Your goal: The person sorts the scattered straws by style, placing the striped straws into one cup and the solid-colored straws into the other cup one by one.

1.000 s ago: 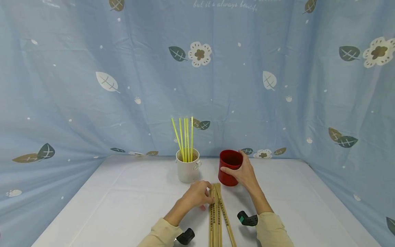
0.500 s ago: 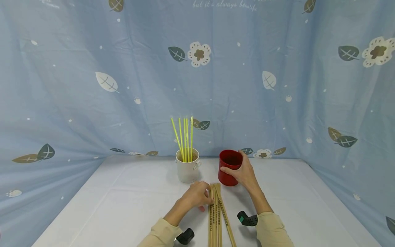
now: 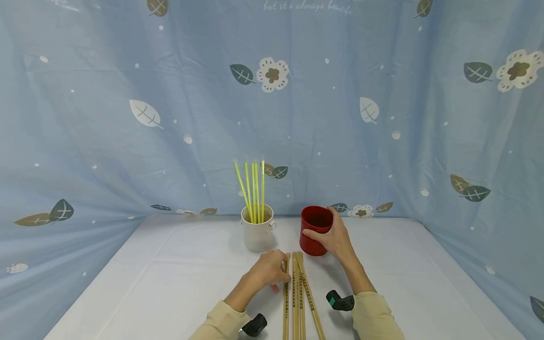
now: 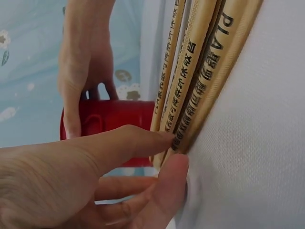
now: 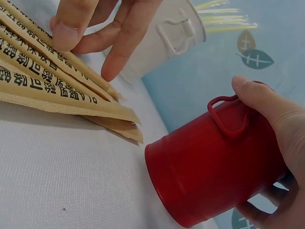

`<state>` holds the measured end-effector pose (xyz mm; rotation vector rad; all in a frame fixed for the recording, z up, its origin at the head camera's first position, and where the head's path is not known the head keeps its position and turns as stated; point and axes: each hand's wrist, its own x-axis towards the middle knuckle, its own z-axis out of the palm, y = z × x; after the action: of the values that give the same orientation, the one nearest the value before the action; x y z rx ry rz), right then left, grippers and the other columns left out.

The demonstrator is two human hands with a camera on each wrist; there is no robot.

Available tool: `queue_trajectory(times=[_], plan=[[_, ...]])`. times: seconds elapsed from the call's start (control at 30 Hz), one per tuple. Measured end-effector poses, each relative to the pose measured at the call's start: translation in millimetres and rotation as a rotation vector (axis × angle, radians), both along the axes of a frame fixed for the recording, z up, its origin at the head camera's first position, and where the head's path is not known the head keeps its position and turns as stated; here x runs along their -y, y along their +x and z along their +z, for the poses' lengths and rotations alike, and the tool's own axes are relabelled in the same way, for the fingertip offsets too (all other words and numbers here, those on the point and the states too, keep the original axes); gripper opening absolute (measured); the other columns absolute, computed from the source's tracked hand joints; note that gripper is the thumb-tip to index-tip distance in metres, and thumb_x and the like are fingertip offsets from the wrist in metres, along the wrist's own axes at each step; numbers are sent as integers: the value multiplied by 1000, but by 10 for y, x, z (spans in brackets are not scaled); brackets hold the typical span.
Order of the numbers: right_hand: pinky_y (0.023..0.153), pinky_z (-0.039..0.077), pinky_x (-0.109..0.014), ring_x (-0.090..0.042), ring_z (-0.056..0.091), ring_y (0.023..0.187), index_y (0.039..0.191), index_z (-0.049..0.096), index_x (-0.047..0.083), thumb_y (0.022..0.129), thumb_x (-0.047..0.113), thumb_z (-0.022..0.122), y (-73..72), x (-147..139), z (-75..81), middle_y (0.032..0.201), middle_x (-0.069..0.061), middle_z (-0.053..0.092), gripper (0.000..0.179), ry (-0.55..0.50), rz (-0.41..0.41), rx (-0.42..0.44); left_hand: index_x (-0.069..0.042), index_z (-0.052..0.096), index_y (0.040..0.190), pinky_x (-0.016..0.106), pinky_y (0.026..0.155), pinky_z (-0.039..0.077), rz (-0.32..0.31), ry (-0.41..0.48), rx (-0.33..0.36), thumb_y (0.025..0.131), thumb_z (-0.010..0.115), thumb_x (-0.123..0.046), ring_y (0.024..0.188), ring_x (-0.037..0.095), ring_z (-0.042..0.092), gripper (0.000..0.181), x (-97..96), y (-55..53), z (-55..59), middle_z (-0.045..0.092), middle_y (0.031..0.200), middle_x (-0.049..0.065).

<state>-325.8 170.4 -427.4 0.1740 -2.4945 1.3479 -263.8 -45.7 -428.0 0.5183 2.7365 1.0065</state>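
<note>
The paper-wrapped straws [image 3: 296,302] are lying near the middle of the table [image 3: 191,283], running towards its near edge, the rightmost one slanting towards the near right corner. Your left hand [image 3: 265,269] is curling its fingers and seemingly pinching the leftmost straw between thumb and fingertip, close to its far end. Beyond them, the red cup [image 3: 312,245] is standing nearer the far edge, and no straw is showing above its rim; your right hand [image 3: 337,236] is gripping its right side, thumb in front, fingers behind. Left of it, yellow straws [image 3: 255,208] are already standing in the white pot [image 3: 257,238], so the wrapped ones seem to be waiting. Both forearms are slanting inwards from the near edge.
</note>
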Motion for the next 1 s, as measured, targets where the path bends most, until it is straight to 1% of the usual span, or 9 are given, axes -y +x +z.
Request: queue_trajectory(times=[0.1, 0.2, 0.33, 0.4, 0.47, 0.63, 0.73, 0.87, 1.0], plan=[[98, 50, -54, -34, 45, 132, 154, 22, 8, 74, 43, 85, 0, 1, -9, 147, -15, 43, 107, 1, 1, -4, -2, 67, 92, 24, 56, 51, 18, -26, -10, 77, 83, -14, 39, 15, 61, 25, -8, 5, -19, 57, 60, 3], [98, 50, -54, -34, 45, 132, 154, 22, 8, 74, 43, 85, 4, 4, -10, 148, -15, 43, 108, 0, 1, -4, -2, 66, 90, 24, 59, 51, 36, -38, -3, 76, 85, -17, 38, 15, 60, 28, -18, 8, -33, 56, 62, 4], [98, 50, -53, -33, 45, 132, 154, 22, 8, 74, 43, 85, 11, 3, -5, 147, -15, 43, 107, -5, 1, -2, -2, 64, 88, 26, 61, 53, 51, -44, 1, 74, 86, -15, 38, 15, 60, 29, -25, 10, -30, 57, 62, 5], [99, 50, -53, -33, 45, 132, 154, 22, 9, 74, 42, 85, 14, 1, -2, 147, -14, 43, 107, -6, 1, -1, -2, 64, 89, 27, 63, 53, 51, -48, 0, 74, 86, -14, 38, 15, 61, 29, -24, 11, -22, 57, 63, 5], [99, 50, -53, -33, 45, 132, 154, 22, 9, 74, 43, 85, 14, -1, -1, 147, -14, 43, 107, -7, -1, 0, -3, 64, 86, 27, 64, 53, 47, -52, -5, 74, 86, -13, 38, 15, 61, 27, -22, 11, -15, 57, 63, 5], [98, 51, -53, -33, 45, 132, 154, 23, 9, 74, 43, 85, 10, -4, 3, 147, -14, 43, 107, -5, -5, 2, -5, 61, 76, 24, 59, 53, 33, -52, -3, 75, 83, -6, 40, 17, 64, 22, -6, 22, 16, 58, 61, 5], [97, 51, -53, -34, 45, 132, 154, 23, 9, 74, 42, 85, 13, -5, 10, 147, -14, 44, 106, -2, -10, 4, -6, 60, 73, 23, 55, 53, 30, -58, 7, 75, 81, -3, 41, 18, 65, 22, -2, 29, 30, 58, 59, 6], [96, 51, -54, -35, 45, 132, 154, 23, 9, 74, 42, 85, 17, -7, 16, 147, -15, 43, 106, 5, -16, 3, -4, 62, 79, 23, 51, 52, 22, -80, 5, 76, 80, 0, 42, 19, 65, 18, -2, 32, 41, 57, 60, 6], [96, 51, -53, -34, 45, 132, 153, 23, 9, 74, 42, 85, 20, -4, 14, 147, -15, 43, 106, 1, -14, 8, -1, 65, 85, 22, 49, 50, 5, -97, -22, 75, 77, 3, 40, 18, 64, 17, 11, 37, 46, 57, 58, 5]])
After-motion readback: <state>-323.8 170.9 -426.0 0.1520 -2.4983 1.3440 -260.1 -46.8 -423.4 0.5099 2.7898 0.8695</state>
